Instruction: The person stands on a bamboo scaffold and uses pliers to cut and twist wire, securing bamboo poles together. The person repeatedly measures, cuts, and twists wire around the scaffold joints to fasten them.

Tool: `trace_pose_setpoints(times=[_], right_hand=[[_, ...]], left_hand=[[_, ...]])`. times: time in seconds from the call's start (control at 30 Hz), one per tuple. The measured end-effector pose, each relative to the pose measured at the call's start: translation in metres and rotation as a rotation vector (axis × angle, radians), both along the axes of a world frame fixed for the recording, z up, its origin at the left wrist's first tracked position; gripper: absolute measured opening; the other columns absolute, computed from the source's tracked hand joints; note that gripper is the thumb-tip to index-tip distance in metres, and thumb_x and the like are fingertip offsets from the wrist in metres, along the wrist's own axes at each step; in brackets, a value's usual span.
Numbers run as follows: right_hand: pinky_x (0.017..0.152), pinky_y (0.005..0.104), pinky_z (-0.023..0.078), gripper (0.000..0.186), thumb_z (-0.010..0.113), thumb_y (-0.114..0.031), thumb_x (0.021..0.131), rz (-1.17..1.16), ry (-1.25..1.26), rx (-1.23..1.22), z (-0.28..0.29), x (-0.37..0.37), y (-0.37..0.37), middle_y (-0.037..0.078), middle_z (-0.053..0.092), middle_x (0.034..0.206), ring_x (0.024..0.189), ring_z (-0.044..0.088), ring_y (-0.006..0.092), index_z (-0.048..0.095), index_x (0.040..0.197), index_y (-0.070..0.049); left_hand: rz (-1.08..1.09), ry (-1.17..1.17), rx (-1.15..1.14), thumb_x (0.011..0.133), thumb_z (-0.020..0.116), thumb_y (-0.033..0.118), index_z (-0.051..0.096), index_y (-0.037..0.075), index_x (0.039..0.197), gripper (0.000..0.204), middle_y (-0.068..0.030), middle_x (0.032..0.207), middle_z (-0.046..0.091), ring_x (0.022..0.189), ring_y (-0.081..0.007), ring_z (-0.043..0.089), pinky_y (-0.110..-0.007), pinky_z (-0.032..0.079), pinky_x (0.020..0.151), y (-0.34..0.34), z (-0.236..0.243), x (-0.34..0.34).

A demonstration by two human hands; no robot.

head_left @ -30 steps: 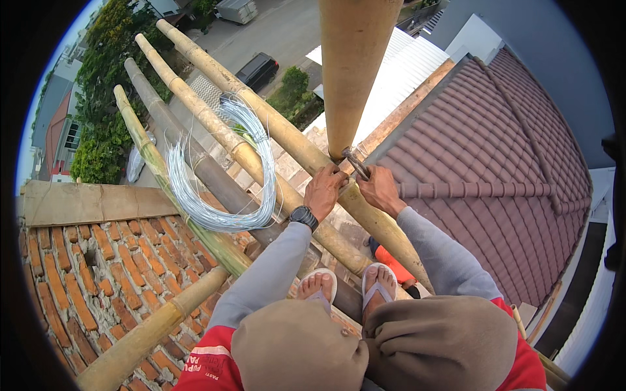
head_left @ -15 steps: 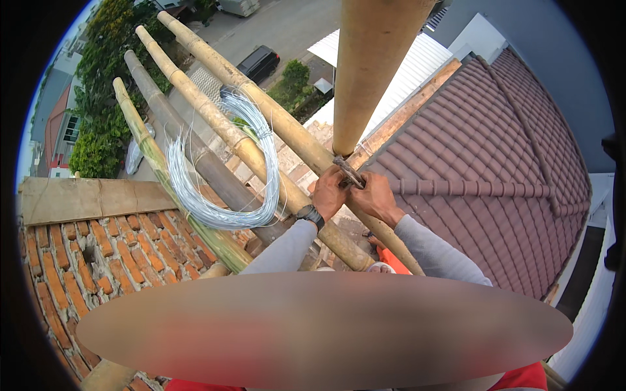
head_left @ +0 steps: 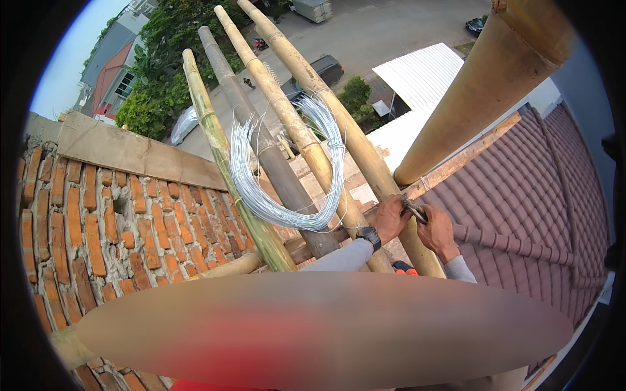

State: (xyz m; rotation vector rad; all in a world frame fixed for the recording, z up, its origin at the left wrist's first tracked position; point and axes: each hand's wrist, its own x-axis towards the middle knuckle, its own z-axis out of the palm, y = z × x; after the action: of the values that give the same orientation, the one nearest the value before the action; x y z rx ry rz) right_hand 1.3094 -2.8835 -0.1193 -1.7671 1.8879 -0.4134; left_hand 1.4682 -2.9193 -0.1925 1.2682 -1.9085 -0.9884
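Clock directions run from the hands. The right hand (head_left: 437, 231) is closed around a dark, pliers-like tool (head_left: 412, 208), its metal head angled toward 11 o'clock. The left hand (head_left: 392, 217), with a black wristwatch (head_left: 369, 236) at its wrist, is narrow, fingers curled at the near edge of the rightmost bamboo pole (head_left: 365, 153); whether it grips anything, I cannot tell. The tool sits over that pole, just short of the base of a thick standing bamboo post (head_left: 469, 98) at 12 o'clock, so room for moving is tight there. Toward 3 o'clock a ridge of the brown tiled roof (head_left: 521, 195) comes near the right hand, and a wooden plank (head_left: 469, 153) edges that roof at 1 o'clock. More room opens toward 10 o'clock, where a loose coil of silvery wire (head_left: 261, 205) lies across the neighbouring poles, apart from the hands. Gaps between the poles drop to lower surfaces, and their far ends stick out toward the road (head_left: 404, 39). A brick wall (head_left: 98, 228) bounds 9 o'clock
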Motion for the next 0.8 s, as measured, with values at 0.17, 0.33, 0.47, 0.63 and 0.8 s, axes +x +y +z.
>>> trace_pose_setpoints(times=[0.17, 0.33, 0.47, 0.63, 0.8], right_hand=[[0.079, 0.0495, 0.051, 0.026, 0.063, -0.005, 0.084, -0.107, -0.088, -0.176, -0.023, -0.007, 0.001, 0.02, 0.064, 0.1, 0.095, 0.064, 0.0422, 0.066, 0.11, -0.002], [0.077, 0.0455, 0.05, 0.016, 0.067, -0.014, 0.094, 0.074, -0.258, -0.023, -0.032, -0.021, -0.025, 0.02, 0.065, 0.095, 0.09, 0.065, 0.0403, 0.068, 0.101, -0.001], [0.071, 0.0445, 0.046, 0.014, 0.068, -0.012, 0.094, 0.156, -0.325, 0.084, -0.037, -0.032, -0.033, 0.021, 0.062, 0.086, 0.077, 0.058, 0.0389, 0.066, 0.095, 0.002], [0.079, 0.0514, 0.049, 0.015, 0.064, -0.008, 0.087, 0.343, -0.156, 0.081, -0.049, -0.042, -0.035, 0.022, 0.065, 0.098, 0.092, 0.063, 0.0452, 0.063, 0.102, -0.002], [0.08, 0.0516, 0.051, 0.02, 0.062, -0.006, 0.083, 0.46, -0.091, -0.016, -0.056, -0.049, -0.038, 0.021, 0.066, 0.105, 0.095, 0.063, 0.0445, 0.062, 0.103, -0.003]], left_hand=[[-0.005, 0.046, -0.025, 0.086, 0.071, 0.013, 0.071, 0.002, 0.094, 0.014, -0.0161, 0.097, 0.065, 0.098, -0.0367, 0.063, -0.046, 0.051, 0.087, 0.0, 0.001, -0.001], [-0.012, 0.065, -0.036, 0.088, 0.073, 0.016, 0.072, 0.002, 0.097, 0.016, -0.0161, 0.096, 0.067, 0.094, -0.0369, 0.064, -0.045, 0.052, 0.084, 0.001, -0.003, 0.0], [0.004, 0.067, -0.108, 0.089, 0.074, 0.017, 0.074, 0.002, 0.099, 0.019, -0.0181, 0.096, 0.068, 0.092, -0.0378, 0.066, -0.045, 0.053, 0.083, 0.001, -0.003, 0.001], [-0.044, -0.058, -0.058, 0.089, 0.072, 0.016, 0.074, 0.001, 0.101, 0.02, -0.0205, 0.104, 0.07, 0.095, -0.0386, 0.068, -0.044, 0.055, 0.086, 0.005, 0.001, 0.003], [0.118, 0.092, 0.051, 0.085, 0.067, 0.01, 0.075, -0.001, 0.098, 0.019, -0.0186, 0.11, 0.072, 0.101, -0.0376, 0.069, -0.043, 0.055, 0.09, 0.012, 0.007, 0.003]])
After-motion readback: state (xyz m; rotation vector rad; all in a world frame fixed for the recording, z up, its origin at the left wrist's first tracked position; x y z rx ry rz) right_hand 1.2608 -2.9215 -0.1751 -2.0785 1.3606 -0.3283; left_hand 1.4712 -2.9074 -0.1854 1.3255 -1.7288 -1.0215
